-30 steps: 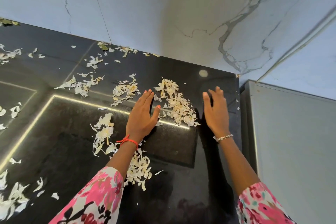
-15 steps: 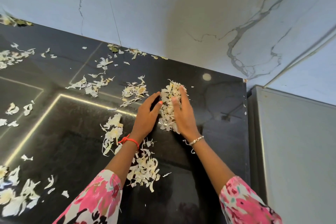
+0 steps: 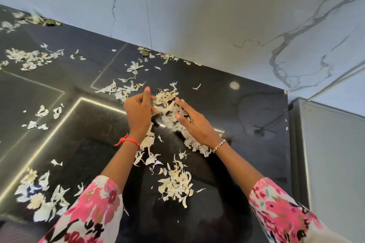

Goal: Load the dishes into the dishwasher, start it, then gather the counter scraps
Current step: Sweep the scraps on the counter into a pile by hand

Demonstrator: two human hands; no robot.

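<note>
Pale, papery vegetable scraps lie scattered over a glossy black counter [image 3: 246,116]. A loose pile of scraps [image 3: 166,102] sits between my two hands near the counter's middle. My left hand [image 3: 138,112] is on the pile's left side, fingers loosely bent with one finger raised. On the right side lies my right hand [image 3: 194,122], its fingers straight and pushing against the scraps, some of which trail under its wrist. Neither hand grips anything that I can see. Another heap of scraps [image 3: 176,184] lies nearer to me, between my forearms.
More scraps [image 3: 41,197] lie at the front left, and a further patch of scraps [image 3: 29,58] at the back left. A marble-patterned wall [image 3: 217,16] rises behind the counter. A grey appliance top [image 3: 331,154] adjoins the counter's right edge.
My hands came together from either side of the pile, the right one sweeping left. The pile has loosened and spread between them, with scraps now trailing under my right wrist.
</note>
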